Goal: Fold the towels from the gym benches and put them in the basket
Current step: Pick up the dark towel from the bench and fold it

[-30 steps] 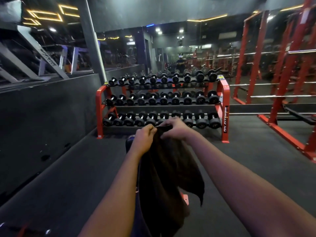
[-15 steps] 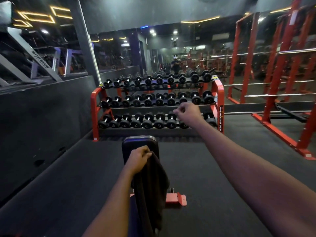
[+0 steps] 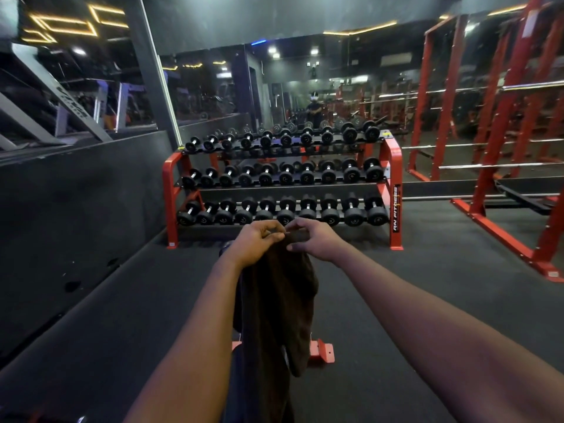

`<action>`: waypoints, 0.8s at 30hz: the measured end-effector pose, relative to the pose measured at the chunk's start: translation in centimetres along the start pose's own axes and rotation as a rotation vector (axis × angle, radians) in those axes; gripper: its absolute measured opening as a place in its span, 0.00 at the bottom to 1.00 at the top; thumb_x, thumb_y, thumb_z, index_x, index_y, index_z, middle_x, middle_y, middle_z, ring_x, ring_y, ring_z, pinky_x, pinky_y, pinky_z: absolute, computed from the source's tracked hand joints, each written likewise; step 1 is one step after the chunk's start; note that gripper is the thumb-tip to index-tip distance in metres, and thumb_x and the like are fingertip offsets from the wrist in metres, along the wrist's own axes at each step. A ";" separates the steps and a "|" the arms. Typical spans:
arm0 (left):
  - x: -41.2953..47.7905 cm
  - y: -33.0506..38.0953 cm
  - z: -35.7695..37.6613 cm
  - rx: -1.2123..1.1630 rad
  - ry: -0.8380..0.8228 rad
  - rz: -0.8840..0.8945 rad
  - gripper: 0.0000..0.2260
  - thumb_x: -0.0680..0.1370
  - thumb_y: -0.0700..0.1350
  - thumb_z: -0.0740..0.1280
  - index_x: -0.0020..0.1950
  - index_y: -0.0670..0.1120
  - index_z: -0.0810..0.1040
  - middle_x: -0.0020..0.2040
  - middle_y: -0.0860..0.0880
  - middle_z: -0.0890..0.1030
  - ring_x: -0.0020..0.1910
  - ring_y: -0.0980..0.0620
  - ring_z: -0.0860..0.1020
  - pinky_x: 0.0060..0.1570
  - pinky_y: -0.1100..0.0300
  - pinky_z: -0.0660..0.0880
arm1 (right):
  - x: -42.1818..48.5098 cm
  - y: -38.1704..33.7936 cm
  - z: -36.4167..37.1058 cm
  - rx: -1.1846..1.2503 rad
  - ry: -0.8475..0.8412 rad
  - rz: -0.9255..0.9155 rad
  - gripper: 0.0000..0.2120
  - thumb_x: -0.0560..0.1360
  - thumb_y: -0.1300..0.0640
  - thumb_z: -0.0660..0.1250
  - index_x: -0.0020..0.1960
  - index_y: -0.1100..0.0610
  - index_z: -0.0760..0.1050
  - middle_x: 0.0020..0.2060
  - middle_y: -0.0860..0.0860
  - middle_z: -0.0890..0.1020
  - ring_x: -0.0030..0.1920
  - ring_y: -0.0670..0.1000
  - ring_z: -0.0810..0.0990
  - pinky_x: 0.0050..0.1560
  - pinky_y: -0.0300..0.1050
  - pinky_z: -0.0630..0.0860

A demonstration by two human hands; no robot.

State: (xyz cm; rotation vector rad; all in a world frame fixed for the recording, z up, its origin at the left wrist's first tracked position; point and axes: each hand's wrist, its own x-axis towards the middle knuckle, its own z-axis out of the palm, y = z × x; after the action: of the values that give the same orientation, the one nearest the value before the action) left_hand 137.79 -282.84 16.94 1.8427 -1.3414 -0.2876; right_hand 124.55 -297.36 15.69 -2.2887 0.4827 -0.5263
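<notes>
A dark brown towel (image 3: 276,303) hangs down in front of me, held up by its top edge. My left hand (image 3: 258,244) pinches that edge, fingers closed on the cloth. My right hand (image 3: 314,239) is right beside it at the same edge, thumb and fingers curled around the towel's corner, touching it. The gym bench (image 3: 322,351) stands under the towel and is mostly hidden by it; only its red foot shows. No basket is in view.
A red three-tier dumbbell rack (image 3: 395,190) full of black dumbbells stands straight ahead against a mirror wall. Red squat racks (image 3: 500,166) fill the right side. A dark low wall (image 3: 76,209) runs along the left. Black rubber floor surrounds the bench.
My right hand, stretched out away from the towel half a second ago, has come back to the towel's top edge beside my left hand. The left hand has lifted the towel higher.
</notes>
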 end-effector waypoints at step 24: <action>0.6 0.8 2.1 0.090 0.182 0.103 0.04 0.78 0.44 0.68 0.46 0.53 0.78 0.40 0.56 0.81 0.38 0.64 0.77 0.39 0.71 0.70 | -0.9 -1.1 -2.1 -0.092 -0.058 0.091 0.23 0.70 0.53 0.77 0.63 0.50 0.77 0.49 0.45 0.77 0.52 0.46 0.76 0.54 0.41 0.73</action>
State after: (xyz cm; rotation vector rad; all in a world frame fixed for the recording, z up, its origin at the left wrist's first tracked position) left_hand 136.18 -284.45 16.32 1.8184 -1.3356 -0.0051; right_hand 122.93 -297.41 17.65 -2.3493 0.5910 -0.3995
